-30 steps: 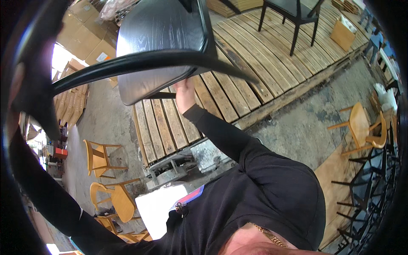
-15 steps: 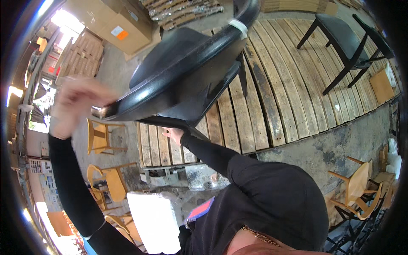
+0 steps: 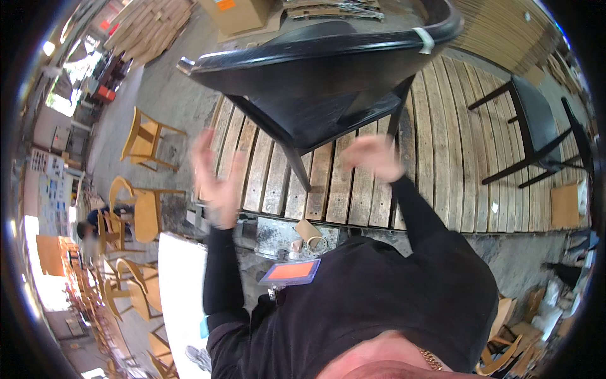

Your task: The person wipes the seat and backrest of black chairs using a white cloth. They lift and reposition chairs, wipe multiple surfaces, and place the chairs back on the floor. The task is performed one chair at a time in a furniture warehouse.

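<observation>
A black armchair (image 3: 315,71) with a broad curved backrest stands on a slatted wooden platform (image 3: 464,151) in front of me. A strip of white tape (image 3: 424,40) wraps its top rail near the right end. My left hand (image 3: 218,183) is raised at the platform's near left, slightly blurred, fingers spread and nothing in them. Beside the chair's near right leg is my right hand (image 3: 375,158), its fingers loosely apart; no held thing shows. Both hands appear clear of the chair, below its seat in the picture.
Another black chair (image 3: 536,120) stands at the platform's right. Light wooden chairs (image 3: 146,211) line the floor at left. A white panel-like surface (image 3: 180,284) lies near my left arm. A tape roll (image 3: 317,243) sits below the platform edge; cardboard boxes (image 3: 237,18) stand at the back.
The black chair, tilted up before, now stands upright on the platform. My left hand has come right and down from its rail; my right hand has moved right, away from under it.
</observation>
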